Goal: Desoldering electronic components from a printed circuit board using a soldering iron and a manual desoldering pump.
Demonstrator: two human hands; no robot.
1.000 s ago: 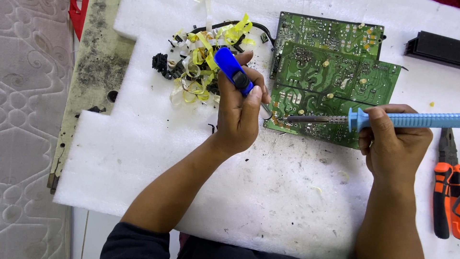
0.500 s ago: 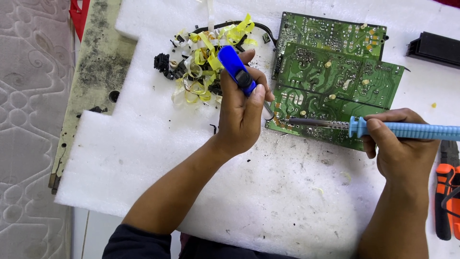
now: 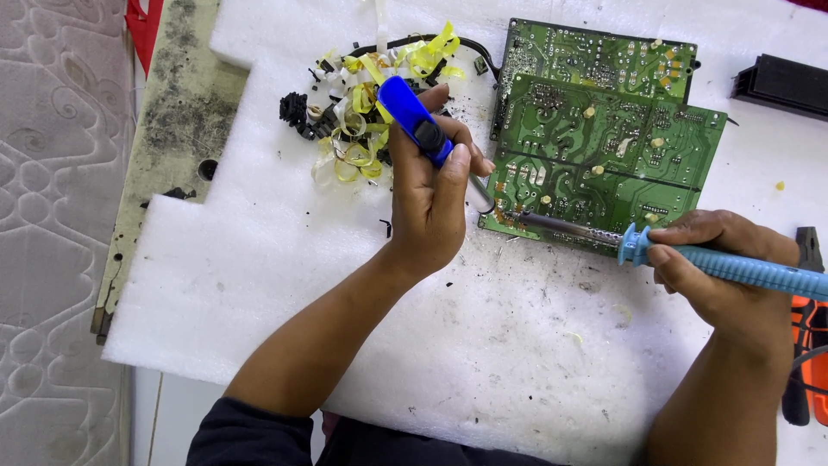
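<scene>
My left hand (image 3: 435, 203) grips blue desoldering pump (image 3: 416, 121), nozzle at green circuit board (image 3: 604, 147) edge. My right hand (image 3: 720, 267) grips soldering iron (image 3: 690, 259), tip touching same spot.

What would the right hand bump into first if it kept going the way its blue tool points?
Probably the left hand with its blue pump tool: the right hand's soldering iron points left across the green circuit board corner.

White foam sheet (image 3: 259, 285) – green circuit board (image 3: 604, 147), yellow tape scraps (image 3: 362, 147), black part (image 3: 780, 85), orange pliers (image 3: 811, 345)
</scene>
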